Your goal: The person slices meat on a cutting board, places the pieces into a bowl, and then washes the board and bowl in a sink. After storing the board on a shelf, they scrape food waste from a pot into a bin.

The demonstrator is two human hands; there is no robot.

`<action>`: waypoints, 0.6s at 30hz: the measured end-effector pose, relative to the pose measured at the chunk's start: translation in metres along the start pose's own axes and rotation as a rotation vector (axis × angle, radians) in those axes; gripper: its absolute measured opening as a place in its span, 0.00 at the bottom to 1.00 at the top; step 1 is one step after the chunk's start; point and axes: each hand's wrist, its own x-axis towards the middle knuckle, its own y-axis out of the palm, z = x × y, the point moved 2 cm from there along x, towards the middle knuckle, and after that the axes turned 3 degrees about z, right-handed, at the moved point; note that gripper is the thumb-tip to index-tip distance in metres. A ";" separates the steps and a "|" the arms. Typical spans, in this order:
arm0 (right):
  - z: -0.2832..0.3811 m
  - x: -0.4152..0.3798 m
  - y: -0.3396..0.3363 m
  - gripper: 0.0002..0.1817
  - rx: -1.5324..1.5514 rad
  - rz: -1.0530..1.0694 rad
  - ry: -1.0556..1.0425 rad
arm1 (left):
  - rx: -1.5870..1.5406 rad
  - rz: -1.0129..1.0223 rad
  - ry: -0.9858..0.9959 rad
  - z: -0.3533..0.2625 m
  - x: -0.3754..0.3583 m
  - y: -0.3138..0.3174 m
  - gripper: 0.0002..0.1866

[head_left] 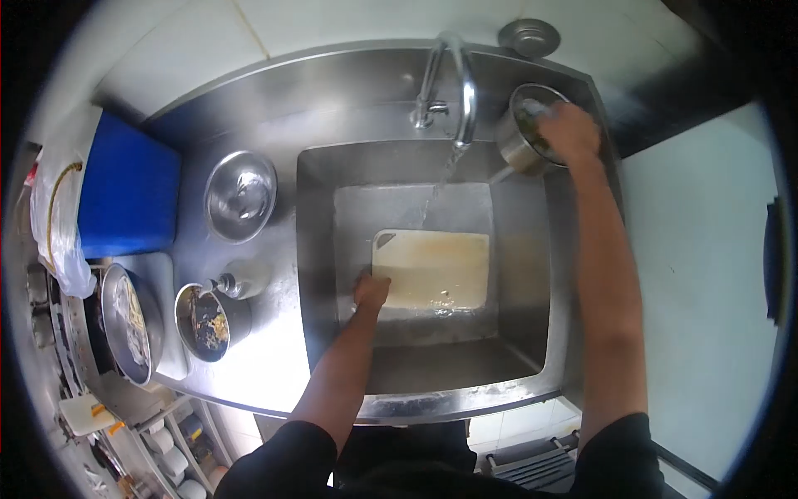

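A pale rectangular cutting board lies in the steel sink, wet along its lower edge. My left hand is closed on the board's left edge. At the back right corner, my right hand reaches into a steel pot on the sink's ledge. Its fingers are blurred and partly hidden by the pot's rim, bent around something pale and greenish that I cannot make out. Water runs from the faucet into the sink, falling behind the board.
Left of the sink stand a steel bowl, a clear bottle and a pot with food scraps. Further left are a blue bin and a steel pan. A round steel piece sits behind the faucet.
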 end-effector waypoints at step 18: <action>0.000 -0.189 0.416 0.21 0.196 0.026 0.053 | 0.641 0.088 0.423 -0.014 -0.010 -0.004 0.79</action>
